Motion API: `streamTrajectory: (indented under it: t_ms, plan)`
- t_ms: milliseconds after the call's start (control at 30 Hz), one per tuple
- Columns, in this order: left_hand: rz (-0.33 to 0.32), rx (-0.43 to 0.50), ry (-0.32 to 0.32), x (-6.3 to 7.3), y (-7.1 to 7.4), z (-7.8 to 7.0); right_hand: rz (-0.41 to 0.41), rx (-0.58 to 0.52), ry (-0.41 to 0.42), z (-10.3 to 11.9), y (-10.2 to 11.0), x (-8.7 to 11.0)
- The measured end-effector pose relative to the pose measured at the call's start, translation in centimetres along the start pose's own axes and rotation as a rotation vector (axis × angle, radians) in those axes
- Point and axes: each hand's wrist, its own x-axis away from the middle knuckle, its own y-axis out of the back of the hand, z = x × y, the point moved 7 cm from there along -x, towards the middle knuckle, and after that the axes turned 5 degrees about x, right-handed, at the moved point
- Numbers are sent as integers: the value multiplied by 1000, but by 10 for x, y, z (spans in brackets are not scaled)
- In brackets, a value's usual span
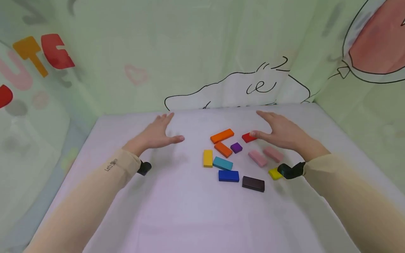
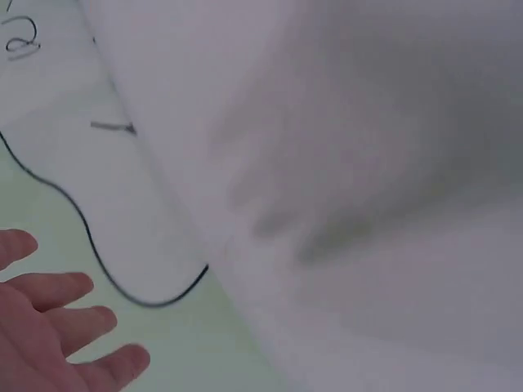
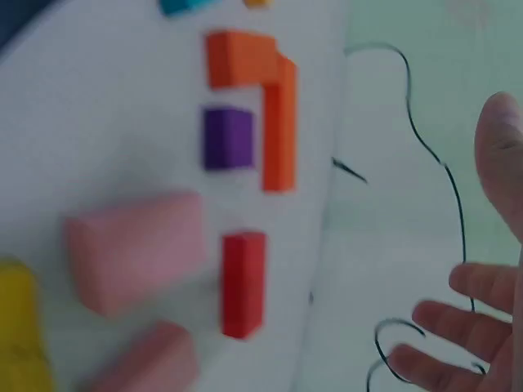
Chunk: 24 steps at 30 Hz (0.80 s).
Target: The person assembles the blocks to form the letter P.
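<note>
Left hand [image 1: 158, 134] is hovering above the table [image 1: 186, 211], well left of the amber block [image 1: 207, 159]; its fingers [image 2: 57, 289] are stretching out straight, a little spread, holding nothing. Right hand [image 1: 281, 131] is hovering too; its fingers [image 3: 466, 328] are also standing straight, thumb held apart, holding nothing.

Red block [image 3: 243, 286] is lying on the table nearest the right fingers. Head view: thumb tip is crossing over its right end. Right wrist view: a gap is showing between block and fingers.

Purple block [image 1: 236, 148] is sitting just left of the red. Left pink block [image 1: 257, 158] and right pink block [image 1: 273, 154] are lying on the near side of the right thumb. Yellow block [image 1: 274, 173] is lying partly hidden behind the right wrist camera [image 1: 291, 170].

Between the hands: upper orange block [image 1: 222, 136] is slanting, lower orange block [image 1: 223, 149] close against it, contact unclear. Teal block [image 1: 223, 163] is lying just beside the amber one, blue block [image 1: 229, 176] nearer, dark brown block [image 1: 253, 183] right of that.
</note>
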Motion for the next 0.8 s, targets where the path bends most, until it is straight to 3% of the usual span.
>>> streamTrajectory:
  t_ms: [133,233,333,433,600,800]
  plan:
    - [72,99,-52,-1,-45,-11,41,-93,86,25,-28,9]
    - [136,99,-69,-3,-76,-18,74,-143,174,44,-50,9]
    - [171,96,-86,-8,-96,-23,133,-164,262,61,-68,4]
    - [176,87,-88,-15,-107,-26,214,-161,328,71,-81,-5]
    - [175,78,-91,-26,-113,-31,351,-98,362,80,-92,-15]
    - [174,58,-82,-30,-110,-33,390,-52,364,87,-93,-23]
